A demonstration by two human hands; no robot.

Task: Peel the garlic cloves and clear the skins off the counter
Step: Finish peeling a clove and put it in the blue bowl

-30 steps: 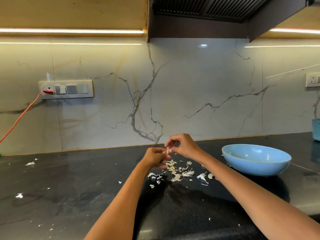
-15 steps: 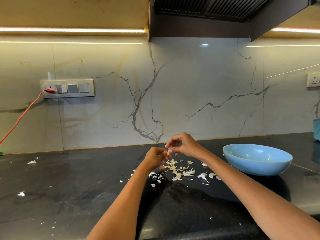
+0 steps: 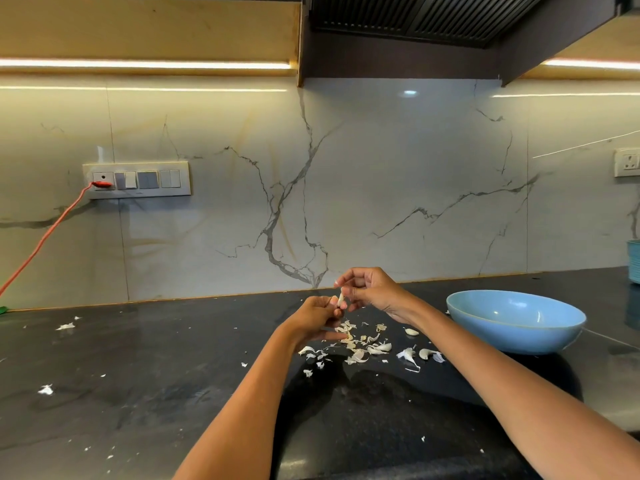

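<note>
A small pale garlic clove (image 3: 340,298) is held upright above the black counter (image 3: 138,393), between both hands. My left hand (image 3: 317,315) grips its lower end with curled fingers. My right hand (image 3: 372,289) pinches its upper part from the right. Below them lies a scatter of white garlic skins (image 3: 360,344) and a few loose cloves (image 3: 412,331) (image 3: 425,353). A light blue bowl (image 3: 516,322) stands to the right of the hands; its inside looks empty from here.
Stray skin bits lie at the counter's left (image 3: 65,326) (image 3: 45,389). An orange cable (image 3: 45,237) runs from the wall switch plate (image 3: 136,180) down to the left. A teal container (image 3: 634,259) stands at the far right edge. A range hood hangs overhead.
Both hands stay together over the skin pile, working the same clove; my right hand's fingers have shifted slightly on it. Nothing else has moved.
</note>
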